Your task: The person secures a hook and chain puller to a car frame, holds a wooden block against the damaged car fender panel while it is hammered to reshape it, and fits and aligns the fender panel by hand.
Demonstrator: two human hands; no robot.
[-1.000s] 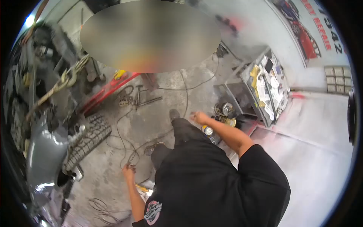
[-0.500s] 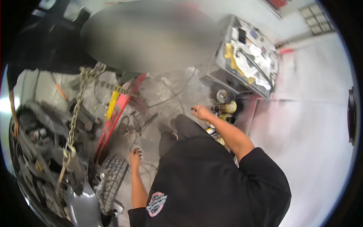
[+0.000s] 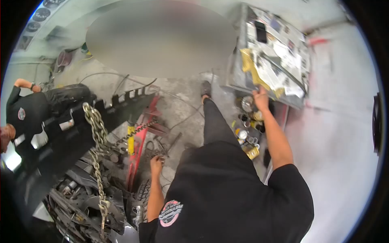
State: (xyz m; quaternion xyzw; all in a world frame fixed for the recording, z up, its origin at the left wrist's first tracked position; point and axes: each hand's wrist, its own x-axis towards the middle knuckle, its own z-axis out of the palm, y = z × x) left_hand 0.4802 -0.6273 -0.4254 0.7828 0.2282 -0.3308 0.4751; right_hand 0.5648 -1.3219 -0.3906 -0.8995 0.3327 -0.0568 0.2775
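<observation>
My right hand (image 3: 261, 98) is at the front edge of a grey cabinet (image 3: 233, 77), close to a yellow-brown paper strip (image 3: 252, 69) on its top. Its fingers are curled, and a small dark thing seems to show at the fingertips, too small to name. Low on my other side, my left hand (image 3: 157, 165) hangs with bent fingers beside metal tools (image 3: 164, 143) on the floor. Whatever it may hold is hidden. Newspaper sheets (image 3: 279, 50), a black phone-like slab (image 3: 261, 32) and a long dark bar (image 3: 283, 73) lie on the cabinet.
Cans and bottles (image 3: 247, 133) stand on the floor below the cabinet. A hanging chain (image 3: 97, 170), a red steel beam (image 3: 139, 150) and exposed vehicle parts (image 3: 81, 182) are on the left. Another person in a black shirt (image 3: 30, 111) is beyond them. Cables cross the floor.
My right hand has moved up and right to the cabinet edge. My view has shifted, one leg has stepped forward, and the other person has come into sight. My left hand stays low.
</observation>
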